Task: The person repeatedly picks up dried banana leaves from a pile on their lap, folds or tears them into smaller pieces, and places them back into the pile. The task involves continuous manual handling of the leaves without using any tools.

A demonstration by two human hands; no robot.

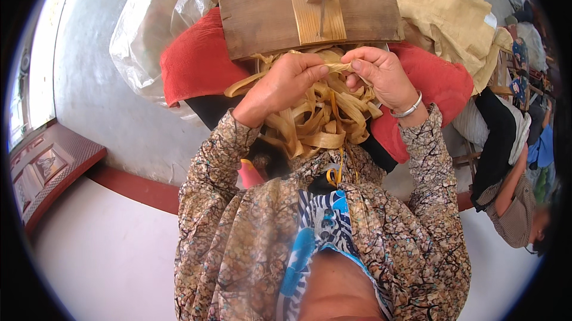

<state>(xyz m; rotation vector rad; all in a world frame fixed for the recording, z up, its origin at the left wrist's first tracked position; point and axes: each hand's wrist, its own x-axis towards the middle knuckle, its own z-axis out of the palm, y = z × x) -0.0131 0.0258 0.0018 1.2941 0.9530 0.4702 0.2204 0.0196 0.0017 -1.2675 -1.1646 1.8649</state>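
Between my two hands a tan strip of plant fibre or paper-like material [338, 67] is stretched over my lap. My left hand [292, 77] pinches one end between thumb and fingers. My right hand [380, 75], with a metal bracelet [407, 107] at the wrist, pinches the strip a short way along. Beneath both hands lies a loose heap of tan strips [321, 128]. Just beyond them a wooden board [263, 14] spans my knees, with a paler wood piece [313, 17], a small block and a thin metal rod on it.
Red cloth [201, 59] covers both knees. A clear plastic bag [147, 30] stands at the left, and tan cloth or sacking [451, 21] lies at the right. A person in a striped top [514, 213] sits close on the right, others farther off. A carved wooden panel [58, 169] is at the left.
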